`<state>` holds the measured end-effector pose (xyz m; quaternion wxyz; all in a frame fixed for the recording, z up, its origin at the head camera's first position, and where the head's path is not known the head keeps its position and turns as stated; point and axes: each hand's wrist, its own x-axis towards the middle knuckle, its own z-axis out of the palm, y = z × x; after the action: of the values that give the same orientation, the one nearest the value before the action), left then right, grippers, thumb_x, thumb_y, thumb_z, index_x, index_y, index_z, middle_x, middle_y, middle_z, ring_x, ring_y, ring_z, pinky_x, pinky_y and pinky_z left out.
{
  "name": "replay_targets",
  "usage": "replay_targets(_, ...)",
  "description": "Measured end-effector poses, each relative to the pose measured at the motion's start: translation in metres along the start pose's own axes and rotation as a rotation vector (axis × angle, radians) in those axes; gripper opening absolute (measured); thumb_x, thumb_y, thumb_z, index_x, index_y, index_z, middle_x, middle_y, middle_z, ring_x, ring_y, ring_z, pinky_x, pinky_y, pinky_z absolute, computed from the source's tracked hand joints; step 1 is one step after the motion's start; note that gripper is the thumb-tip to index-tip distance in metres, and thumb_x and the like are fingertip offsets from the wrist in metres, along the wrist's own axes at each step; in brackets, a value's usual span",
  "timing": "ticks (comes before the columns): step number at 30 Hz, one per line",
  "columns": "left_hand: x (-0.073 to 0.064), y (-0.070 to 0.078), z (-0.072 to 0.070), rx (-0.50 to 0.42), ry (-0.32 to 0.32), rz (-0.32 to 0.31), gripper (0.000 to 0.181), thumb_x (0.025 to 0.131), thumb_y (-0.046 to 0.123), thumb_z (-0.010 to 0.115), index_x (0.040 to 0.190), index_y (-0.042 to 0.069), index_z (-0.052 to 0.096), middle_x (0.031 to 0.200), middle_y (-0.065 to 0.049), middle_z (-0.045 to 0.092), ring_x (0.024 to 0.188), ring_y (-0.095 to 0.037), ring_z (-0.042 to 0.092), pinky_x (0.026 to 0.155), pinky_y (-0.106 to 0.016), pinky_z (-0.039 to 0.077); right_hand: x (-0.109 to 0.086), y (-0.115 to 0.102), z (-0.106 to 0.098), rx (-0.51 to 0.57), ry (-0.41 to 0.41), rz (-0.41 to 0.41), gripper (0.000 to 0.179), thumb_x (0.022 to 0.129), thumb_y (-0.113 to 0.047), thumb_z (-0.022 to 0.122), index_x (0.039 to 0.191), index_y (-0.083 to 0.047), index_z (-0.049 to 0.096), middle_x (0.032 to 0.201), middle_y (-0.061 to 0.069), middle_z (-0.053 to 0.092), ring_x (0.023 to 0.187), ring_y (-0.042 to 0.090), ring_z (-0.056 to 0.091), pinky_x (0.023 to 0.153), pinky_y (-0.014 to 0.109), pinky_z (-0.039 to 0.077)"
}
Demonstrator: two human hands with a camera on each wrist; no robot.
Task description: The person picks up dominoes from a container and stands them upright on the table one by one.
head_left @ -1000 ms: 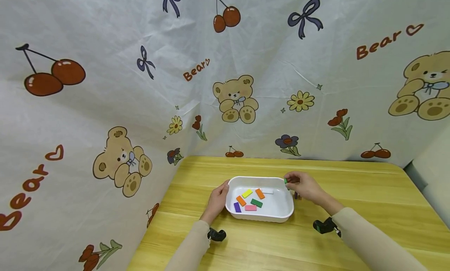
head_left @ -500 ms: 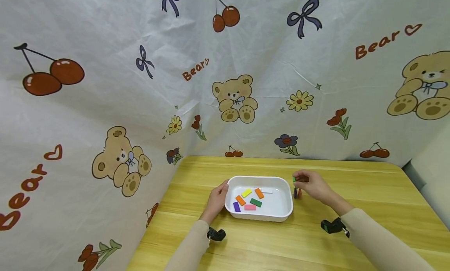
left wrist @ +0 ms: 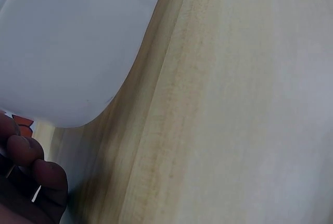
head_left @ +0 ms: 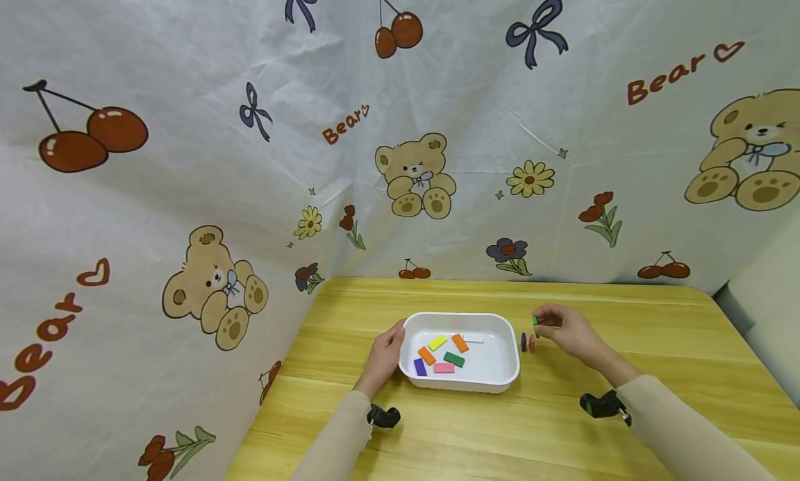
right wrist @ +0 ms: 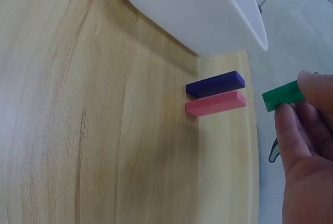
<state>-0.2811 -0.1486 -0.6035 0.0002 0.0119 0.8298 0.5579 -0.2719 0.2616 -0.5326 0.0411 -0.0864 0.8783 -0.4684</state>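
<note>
A white plastic tray [head_left: 490, 359] sits on the table with several coloured blocks lying flat in it. My left hand [head_left: 382, 356] holds the tray's left end, thumb at the rim; in the left wrist view its curled fingers [left wrist: 51, 176] show by the tray's corner. Between thumb and fingers, my right hand [head_left: 571, 335] pinches a green block [right wrist: 281, 97], raised off the table to the right of the tray. Nearer the tray, a purple block [right wrist: 216, 84] and a pink block [right wrist: 216, 104] stand upright on the table, side by side with a narrow gap.
Inside the tray are a yellow block [head_left: 437, 343], two orange ones, a dark green block [head_left: 454, 359], a pink one, a purple one and a white block [head_left: 473, 339]. Behind the wooden table [head_left: 600, 300] hangs a bear-print cloth [head_left: 475, 106].
My right hand has moved right with the green block, from over the tray's right rim to beyond the two standing blocks, which are now uncovered. The left hand stays at the tray.
</note>
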Motion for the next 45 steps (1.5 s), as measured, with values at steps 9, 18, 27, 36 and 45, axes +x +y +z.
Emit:
replay_targets(9, -0.002, 0.001, -0.001, -0.004, -0.007, 0.009, 0.047, 0.11, 0.043, 0.045, 0.151, 0.02, 0.055, 0.159, -0.003, 0.049, 0.152, -0.029, 0.039, 0.127, -0.048, 0.033, 0.0, 0.017, 0.001, 0.019, 0.01, 0.041, 0.029, 0.097, -0.005, 0.07, 0.122, 0.007, 0.063, 0.118, 0.024, 0.068, 0.105, 0.03, 0.066, 0.079, 0.026, 0.062)
replay_targets(18, -0.001, -0.001, -0.001, -0.012, -0.007, 0.026, 0.047, 0.111, 0.041, 0.046, 0.15, 0.019, 0.056, 0.158, -0.004, 0.05, 0.151, -0.029, 0.04, 0.127, -0.048, 0.034, -0.001, 0.024, 0.005, 0.031, 0.016, 0.076, 0.03, 0.098, -0.004, 0.068, 0.125, 0.008, 0.061, 0.121, 0.027, 0.066, 0.107, 0.033, 0.067, 0.083, 0.033, 0.065)
replay_targets(27, -0.001, 0.0, -0.002, -0.013, -0.008, 0.015, 0.048, 0.11, 0.043, 0.046, 0.151, 0.019, 0.055, 0.159, -0.004, 0.049, 0.152, -0.029, 0.039, 0.127, -0.048, 0.033, -0.001, 0.036, 0.01, 0.04, 0.014, 0.074, 0.029, 0.096, -0.001, 0.068, 0.123, 0.01, 0.062, 0.121, 0.029, 0.067, 0.109, 0.036, 0.068, 0.082, 0.028, 0.064)
replay_targets(36, -0.001, -0.004, -0.001, -0.013, -0.008, 0.015, 0.051, 0.109, 0.048, 0.046, 0.151, 0.02, 0.055, 0.159, -0.004, 0.049, 0.151, -0.03, 0.04, 0.127, -0.048, 0.033, -0.001, 0.045, 0.017, 0.023, 0.019, 0.08, 0.028, 0.096, 0.0, 0.067, 0.122, 0.011, 0.062, 0.119, 0.029, 0.068, 0.108, 0.037, 0.069, 0.084, 0.032, 0.064)
replay_targets(45, 0.001, -0.007, 0.0, -0.014, -0.009, 0.022, 0.052, 0.109, 0.049, 0.047, 0.151, 0.019, 0.055, 0.158, -0.003, 0.049, 0.151, -0.029, 0.04, 0.127, -0.047, 0.033, 0.0, 0.051, 0.018, 0.01, 0.037, 0.092, 0.028, 0.096, -0.001, 0.067, 0.121, 0.009, 0.062, 0.118, 0.027, 0.067, 0.109, 0.038, 0.069, 0.084, 0.034, 0.064)
